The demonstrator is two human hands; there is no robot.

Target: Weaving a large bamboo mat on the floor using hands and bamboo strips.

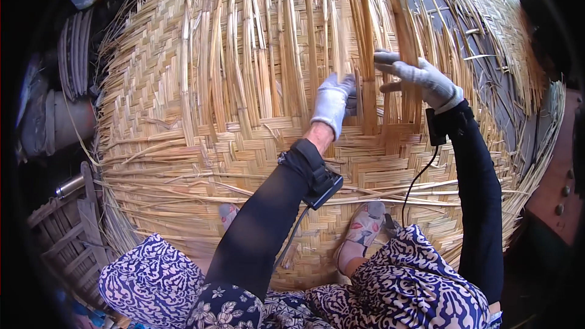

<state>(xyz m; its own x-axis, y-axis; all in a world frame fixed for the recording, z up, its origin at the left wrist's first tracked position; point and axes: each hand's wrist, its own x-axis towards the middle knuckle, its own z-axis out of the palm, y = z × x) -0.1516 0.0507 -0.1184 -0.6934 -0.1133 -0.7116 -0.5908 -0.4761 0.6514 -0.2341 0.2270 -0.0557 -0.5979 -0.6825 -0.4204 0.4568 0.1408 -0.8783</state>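
A large woven mat [244,167] of flat, straw-coloured reed strips lies beneath me, with many long loose strips running away from its weave. My left hand [331,102], in a pale grey glove, is low over the weave at the middle. Its partly hidden fingers are closed at the lower end of a motion-blurred reed strip [341,30]. My right hand [428,80], gloved too, reaches in from the right with fingers stretched out and thumb apart. A broad raised strip [402,21] crosses in front of those fingers. Between the hands stands a darker strip [367,42].
Loose strips spread over a grey surface [436,0] at the far right, beside another woven piece [487,12]. My shoe [367,222] rests on the mat. At the left are a bucket-like container [73,123] and a wooden slatted frame [76,231]. A cable [420,173] hangs near my right wrist.
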